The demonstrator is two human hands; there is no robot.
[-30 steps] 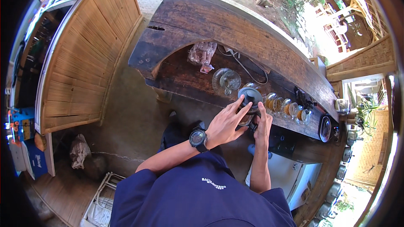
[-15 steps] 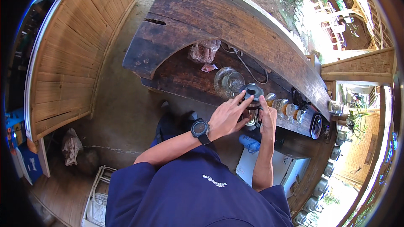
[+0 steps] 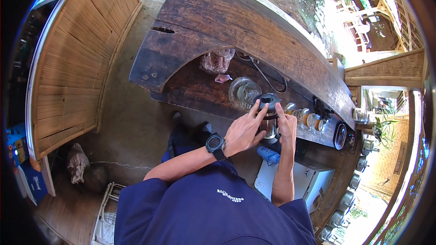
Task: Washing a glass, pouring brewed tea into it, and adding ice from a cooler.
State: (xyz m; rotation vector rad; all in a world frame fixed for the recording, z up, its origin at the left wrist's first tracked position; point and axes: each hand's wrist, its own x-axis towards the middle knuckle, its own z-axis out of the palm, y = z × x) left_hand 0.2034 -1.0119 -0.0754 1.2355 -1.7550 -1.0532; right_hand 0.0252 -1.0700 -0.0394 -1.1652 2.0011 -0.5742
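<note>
A glass coffee press with a black lid stands on the lower wooden shelf of a bar counter. My left hand, with a black watch on its wrist, rests against the press's left side, its fingertips on the lid's rim. My right hand holds the press from the right side, its fingers reaching up to the lid. Both forearms come up from my dark blue shirt.
Just left of the press stand clear glass jars. A clear bag of glassware and a cable lie farther left. Several small glasses line up to the right. A thick wooden slab tops the counter. Below are a blue bottle and a white appliance.
Both hands have stayed on the press. My left fingers have slid from covering the lid to its rim, and my view has shifted slightly.
</note>
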